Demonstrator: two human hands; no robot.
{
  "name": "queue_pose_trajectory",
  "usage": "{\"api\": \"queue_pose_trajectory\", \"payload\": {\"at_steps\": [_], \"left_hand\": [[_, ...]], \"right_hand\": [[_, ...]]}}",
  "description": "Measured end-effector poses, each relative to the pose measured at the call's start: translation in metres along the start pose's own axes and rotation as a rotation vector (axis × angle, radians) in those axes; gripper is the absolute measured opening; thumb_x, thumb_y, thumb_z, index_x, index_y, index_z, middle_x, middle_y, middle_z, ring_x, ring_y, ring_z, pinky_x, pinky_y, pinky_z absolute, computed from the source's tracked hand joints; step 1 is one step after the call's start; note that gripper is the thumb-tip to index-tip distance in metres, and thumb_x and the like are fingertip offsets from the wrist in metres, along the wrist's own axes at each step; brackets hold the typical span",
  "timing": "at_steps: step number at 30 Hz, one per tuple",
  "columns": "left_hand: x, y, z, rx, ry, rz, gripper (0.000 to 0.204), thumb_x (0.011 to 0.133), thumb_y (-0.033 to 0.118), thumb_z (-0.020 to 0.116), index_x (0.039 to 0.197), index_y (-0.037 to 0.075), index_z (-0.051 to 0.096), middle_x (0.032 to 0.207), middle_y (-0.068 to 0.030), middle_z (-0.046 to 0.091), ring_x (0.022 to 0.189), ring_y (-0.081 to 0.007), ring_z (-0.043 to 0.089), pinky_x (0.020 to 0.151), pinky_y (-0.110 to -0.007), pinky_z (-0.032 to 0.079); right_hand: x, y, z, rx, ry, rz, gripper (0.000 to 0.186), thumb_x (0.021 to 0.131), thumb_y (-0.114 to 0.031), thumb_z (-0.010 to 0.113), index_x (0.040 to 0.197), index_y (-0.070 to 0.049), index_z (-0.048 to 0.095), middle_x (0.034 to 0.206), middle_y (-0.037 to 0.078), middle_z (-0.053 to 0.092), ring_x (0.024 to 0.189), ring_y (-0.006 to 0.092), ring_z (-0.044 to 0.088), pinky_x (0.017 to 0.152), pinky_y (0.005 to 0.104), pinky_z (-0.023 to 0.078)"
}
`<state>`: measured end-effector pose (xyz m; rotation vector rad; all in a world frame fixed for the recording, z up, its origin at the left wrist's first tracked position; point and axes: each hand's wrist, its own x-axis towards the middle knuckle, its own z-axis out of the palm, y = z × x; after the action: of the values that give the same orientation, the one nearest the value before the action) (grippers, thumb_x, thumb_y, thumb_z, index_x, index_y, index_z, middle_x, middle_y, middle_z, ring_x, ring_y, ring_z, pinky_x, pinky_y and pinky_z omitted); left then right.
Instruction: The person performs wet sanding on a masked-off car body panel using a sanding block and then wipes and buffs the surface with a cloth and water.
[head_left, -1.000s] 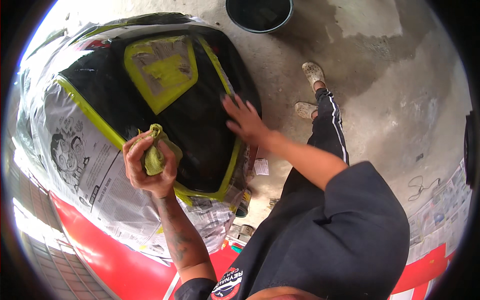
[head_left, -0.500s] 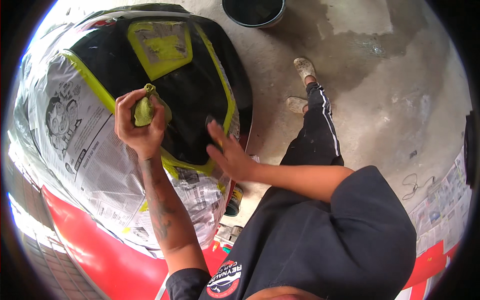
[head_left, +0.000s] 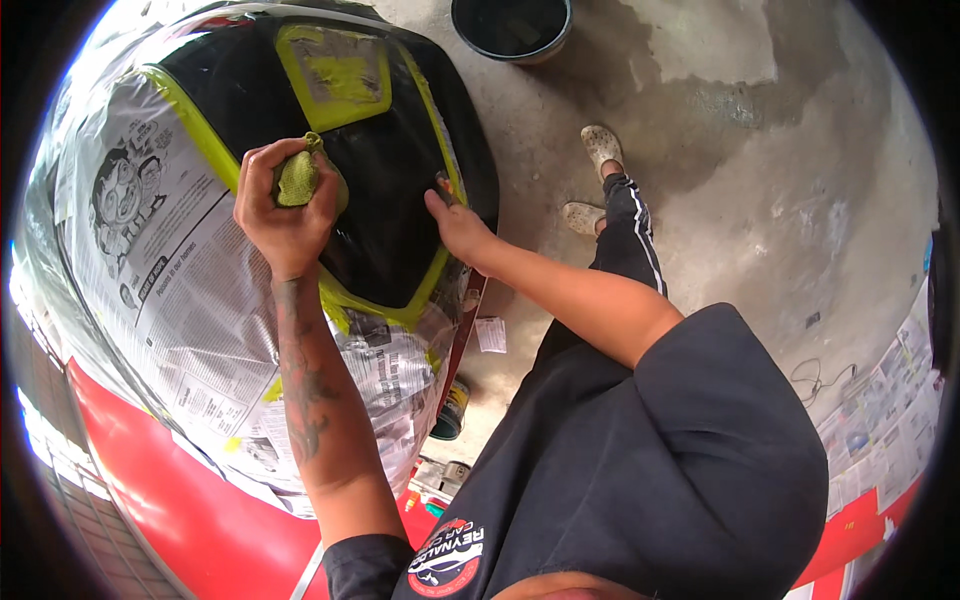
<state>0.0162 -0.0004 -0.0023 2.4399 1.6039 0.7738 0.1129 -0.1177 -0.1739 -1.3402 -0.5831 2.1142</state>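
Note:
My left hand [head_left: 284, 215] is closed round a bunched yellow-green cloth [head_left: 298, 180] above the left part of a black car panel [head_left: 380, 190]. My right hand [head_left: 462, 228] is at the panel's right side, fingers bent over a small dark flat piece [head_left: 443, 190], partly hidden, whose kind I cannot make out. Yellow-green masking tape [head_left: 190, 125] borders the black area. Another taped patch [head_left: 340, 70], grey and yellow-green, lies at its far end. Newspaper [head_left: 185, 300] and clear plastic sheeting cover the bodywork to the left and near side.
A dark bucket [head_left: 512, 58] with liquid stands on the concrete floor [head_left: 690, 130] beyond the panel. Near my body are a small can [head_left: 452, 410] and red bodywork [head_left: 190, 450]. A thin cord [head_left: 822, 380] and newspaper sheets [head_left: 885, 420] lie at the right.
My right hand has gone farther away and slightly right along the panel's edge, its fingers now bent inward. My left hand, still round the cloth, has moved slightly farther away. The view has shifted a little.

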Motion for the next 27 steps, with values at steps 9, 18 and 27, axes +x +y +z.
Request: {"api": "queue_pose_trajectory", "payload": {"at_steps": [9, 18, 27], "left_hand": [[0.003, 0.002, 0.001, 0.001, 0.016, 0.005, 0.021, 0.074, 0.004, 0.072, 0.094, 0.004, 0.068, 0.084, -0.0049, 0.066, 0.076, -0.0146, 0.064, 0.075, -0.027, 0.051], [-0.001, -0.006, -0.004, 0.015, 0.015, 0.000, 0.022, 0.073, 0.007, 0.073, 0.094, 0.004, 0.069, 0.085, -0.0064, 0.068, 0.078, -0.0158, 0.066, 0.076, -0.028, 0.052], [0.000, -0.006, -0.001, 0.028, 0.022, 0.036, 0.023, 0.074, 0.008, 0.074, 0.095, 0.005, 0.069, 0.086, -0.0055, 0.069, 0.079, -0.0148, 0.067, 0.076, -0.028, 0.052]], "right_hand": [[-0.040, 0.002, 0.008, -0.484, -0.057, -0.448, 0.038, 0.103, -0.023, 0.042, 0.138, -0.008, 0.043, 0.150, 0.037, 0.029, 0.142, 0.0461, 0.029, 0.109, 0.0461, 0.039], [-0.129, -0.010, 0.062, -0.292, -0.084, -0.486, 0.074, 0.103, -0.043, 0.041, 0.154, 0.002, 0.015, 0.160, 0.026, 0.018, 0.149, 0.0391, 0.017, 0.119, 0.0490, 0.015], [-0.120, -0.013, 0.056, -0.265, -0.140, -0.287, 0.081, 0.104, -0.047, 0.039, 0.156, -0.001, -0.001, 0.164, 0.020, 0.007, 0.153, 0.0294, 0.006, 0.120, 0.0506, 0.005]]}}
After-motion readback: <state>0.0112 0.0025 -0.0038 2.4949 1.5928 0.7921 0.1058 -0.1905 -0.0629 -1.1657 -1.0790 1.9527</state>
